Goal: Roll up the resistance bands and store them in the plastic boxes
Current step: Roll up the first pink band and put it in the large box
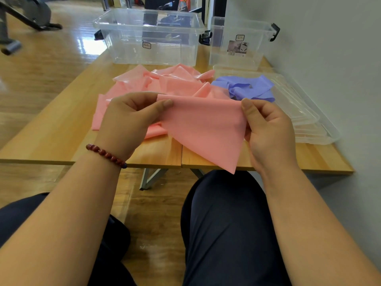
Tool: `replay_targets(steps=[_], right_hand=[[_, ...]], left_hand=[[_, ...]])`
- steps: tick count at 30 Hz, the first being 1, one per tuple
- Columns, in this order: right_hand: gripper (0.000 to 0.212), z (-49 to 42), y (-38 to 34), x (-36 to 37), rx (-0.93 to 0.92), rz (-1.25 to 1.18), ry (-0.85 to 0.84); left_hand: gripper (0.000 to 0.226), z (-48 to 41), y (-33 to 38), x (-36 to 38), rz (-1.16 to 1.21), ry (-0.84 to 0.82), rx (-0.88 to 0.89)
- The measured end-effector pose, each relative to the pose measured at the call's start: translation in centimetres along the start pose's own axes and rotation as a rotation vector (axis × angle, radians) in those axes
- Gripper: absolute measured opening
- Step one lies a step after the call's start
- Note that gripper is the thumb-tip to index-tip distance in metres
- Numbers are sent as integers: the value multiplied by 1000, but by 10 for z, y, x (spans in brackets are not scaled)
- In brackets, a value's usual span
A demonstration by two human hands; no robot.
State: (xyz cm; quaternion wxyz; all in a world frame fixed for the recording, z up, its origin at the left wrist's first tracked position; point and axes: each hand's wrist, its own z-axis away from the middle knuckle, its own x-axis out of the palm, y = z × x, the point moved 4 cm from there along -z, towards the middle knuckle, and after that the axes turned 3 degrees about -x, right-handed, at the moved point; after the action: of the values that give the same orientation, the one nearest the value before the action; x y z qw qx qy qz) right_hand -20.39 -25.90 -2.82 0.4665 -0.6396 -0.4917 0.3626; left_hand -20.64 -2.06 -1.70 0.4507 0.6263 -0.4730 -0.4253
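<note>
View: head camera, looking down past a seated person's knees at a wooden table.
Left hand: at 9 o'clock of the held sheet. Its thumb and curled fingers pinch the sheet's upper left corner.
Right hand: at 3 o'clock of the sheet. Its thumb is on top and its fingers are curled behind, clamped on the upper right corner.
Pink band: one end is stretched flat between the two hands and lifted above the near table edge. Its lower corner hangs toward 5 o'clock, past the edge and over the right knee.
Pink heap: crumpled on the table at 12 o'clock of the hands. The held end runs back into it, and I cannot tell whether it is one band or several.
Purple band: loosely bunched at 3 o'clock of the pink heap and touching it, with part of it lying on the clear lids.
Clear lids: stacked flat along the table's right side, at 2 o'clock of the right hand.
Large clear box: open, at the far edge, at 12 o'clock of the heap. No band is inside.
Small clear box: open, just beside the large box at its 3 o'clock. It has black latches and no band inside.
Bead bracelet: dark red, around the left wrist.
</note>
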Motion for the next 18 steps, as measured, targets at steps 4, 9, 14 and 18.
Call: replay_targets(steps=[4, 9, 14, 18], right_hand=[[7, 2, 2, 1, 9, -8, -2], [11, 2, 4, 2, 42, -127, -80], [13, 1, 7, -1, 60, -156, -63], [11, 0, 5, -2, 56, -139, -30]], left_hand=[[15, 0, -1, 1, 64, 16, -18], [24, 0, -2, 2, 56, 13, -6], [19, 1, 0, 1, 67, 3, -36], [26, 1, 0, 1, 51, -82, -28]])
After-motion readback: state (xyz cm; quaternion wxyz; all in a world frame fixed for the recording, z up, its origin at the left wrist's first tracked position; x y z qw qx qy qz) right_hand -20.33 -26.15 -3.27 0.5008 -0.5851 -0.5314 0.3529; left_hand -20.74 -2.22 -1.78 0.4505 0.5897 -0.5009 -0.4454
